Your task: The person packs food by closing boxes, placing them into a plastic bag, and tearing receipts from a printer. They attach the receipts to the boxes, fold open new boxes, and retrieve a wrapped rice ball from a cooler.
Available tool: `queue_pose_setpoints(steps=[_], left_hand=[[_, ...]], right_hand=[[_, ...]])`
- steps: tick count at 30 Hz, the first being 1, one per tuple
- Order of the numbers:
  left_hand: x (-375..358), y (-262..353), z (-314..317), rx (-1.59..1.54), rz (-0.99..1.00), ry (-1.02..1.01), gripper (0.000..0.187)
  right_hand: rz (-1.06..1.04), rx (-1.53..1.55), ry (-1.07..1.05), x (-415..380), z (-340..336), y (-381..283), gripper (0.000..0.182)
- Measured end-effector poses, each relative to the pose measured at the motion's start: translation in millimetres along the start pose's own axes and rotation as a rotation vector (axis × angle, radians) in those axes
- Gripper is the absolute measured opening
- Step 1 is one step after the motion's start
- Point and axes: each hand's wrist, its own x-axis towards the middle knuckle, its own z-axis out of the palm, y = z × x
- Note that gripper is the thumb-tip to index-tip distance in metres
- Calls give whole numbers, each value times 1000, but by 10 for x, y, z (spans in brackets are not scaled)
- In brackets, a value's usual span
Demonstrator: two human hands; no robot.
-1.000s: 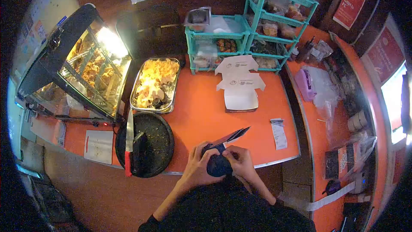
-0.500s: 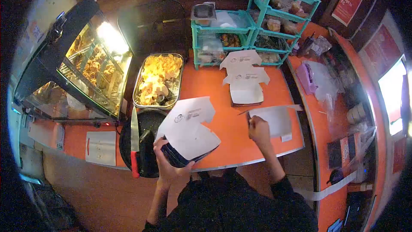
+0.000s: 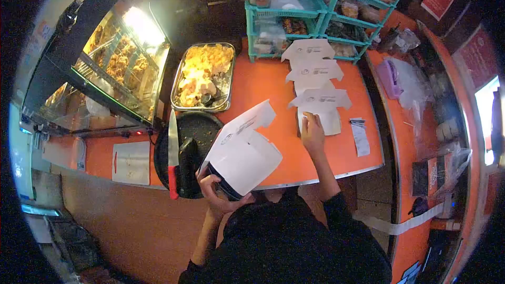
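My left hand [image 3: 214,195] grips an open takeaway box [image 3: 252,160], dark outside and white inside, at the counter's front edge. Its printed lid stands up on the left, and I see nothing in the box. Farther right, my right hand [image 3: 314,135] has its fingers closed on the left side of another open box [image 3: 330,120]. That box sits in front of two more open boxes, whose raised lids [image 3: 314,71] line up behind it. A printed paper slip [image 3: 361,139] lies to the right of my right hand.
A metal tray [image 3: 230,92] of yellow fried food stands at the back left. A red-handled knife [image 3: 174,142] lies over a black round pan [image 3: 202,126]. Left are a lit display case [image 3: 113,73] and a white board [image 3: 130,163]. Teal racks [image 3: 286,16] stand behind.
My right hand has moved its box left and back, into line with the others. The paper slip is now uncovered. My left hand still holds its box, and the whole view has shifted.
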Motion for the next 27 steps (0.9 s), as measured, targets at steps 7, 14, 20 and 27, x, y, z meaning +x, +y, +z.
queue_pose_setpoints(steps=[7,14,20,27], left_hand=[[38,4,222,-135,7,-37,83],[-9,410,249,-87,193,-240,77],[-269,1041,615,14,203,-561,66],[-529,719,821,-1226,-1383,-616,64]], right_hand=[[119,766,-594,-98,-1274,-1847,20],[190,676,-789,-602,-1278,-1936,23],[678,1048,-483,-1282,-1669,-1092,26],[1083,1516,436,-2678,-3697,954,40]])
